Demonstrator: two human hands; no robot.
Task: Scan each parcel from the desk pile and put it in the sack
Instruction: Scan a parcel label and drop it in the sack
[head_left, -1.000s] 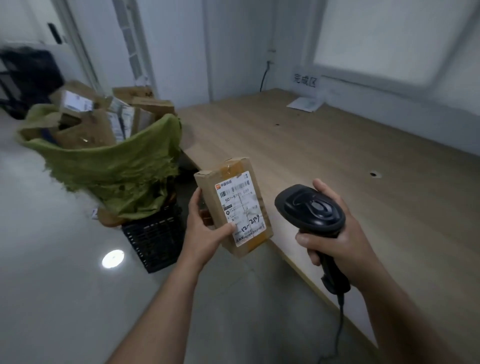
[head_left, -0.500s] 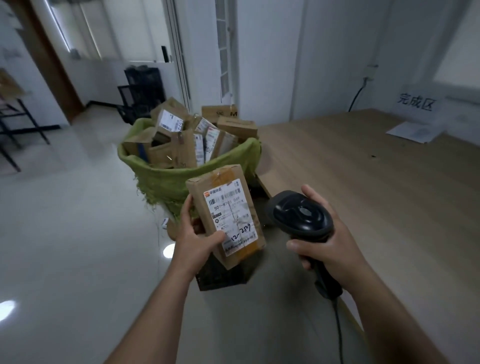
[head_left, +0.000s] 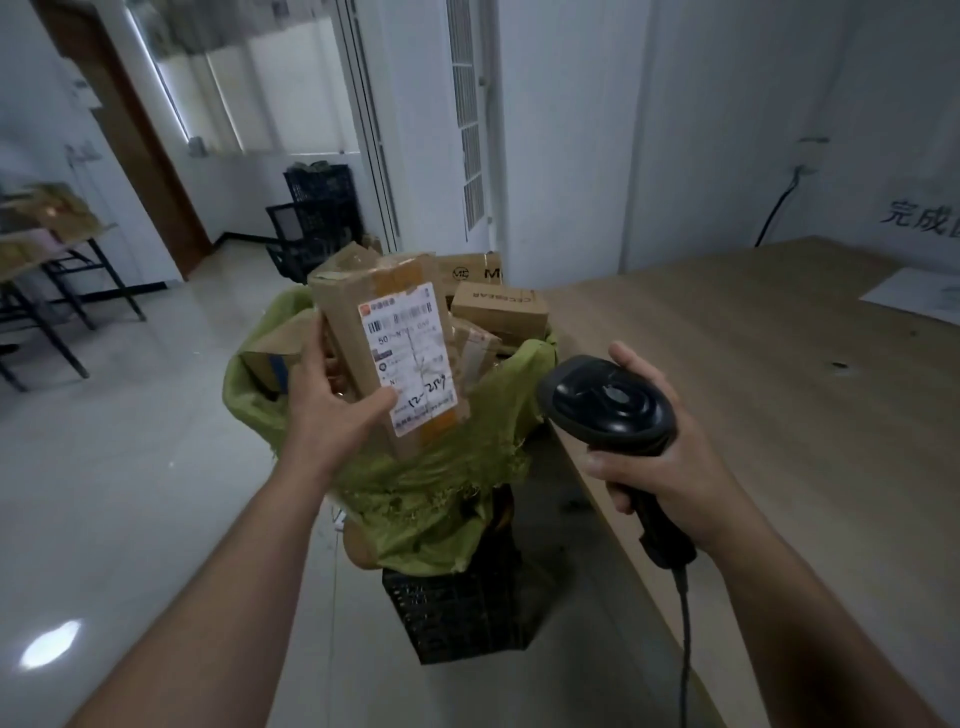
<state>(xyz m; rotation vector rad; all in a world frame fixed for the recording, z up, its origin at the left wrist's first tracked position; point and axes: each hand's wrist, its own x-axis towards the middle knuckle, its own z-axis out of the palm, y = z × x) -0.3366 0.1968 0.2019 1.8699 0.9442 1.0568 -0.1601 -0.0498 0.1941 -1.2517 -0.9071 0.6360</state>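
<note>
In the head view, the left hand (head_left: 332, 410) is gripping a tall, rectangular cardboard parcel (head_left: 384, 353), with the thumb lying across its front face and the fingers wrapping its far side. The parcel is standing nearly upright, leaning slightly away, directly over the open mouth of the sack (head_left: 441, 483). Glossy brown tape is running over its top, and a white printed label with a barcode and handwritten digits is covering most of its front. The sack, just beyond and below the left hand, is showing a coarse green woven cloth with a frayed, folded-down rim, and it is sitting on a black lattice plastic crate (head_left: 457, 613). More cardboard boxes (head_left: 498, 309) are crowding its far side, just past the parcel, leaving only a narrow gap at the near rim under the left hand. The right hand (head_left: 660, 462) is curling around the handle of a black plastic scanner (head_left: 608, 405), whose rounded head is pointing toward the parcel, and a cable (head_left: 685, 649) is hanging below the wrist. The straight edge of the pale wood-grain tabletop (head_left: 753, 389) is running beneath the right hand, with wide bare surface to its right. Glossy tiled floor (head_left: 130, 467) is spreading out wide to the left of the left hand.
</note>
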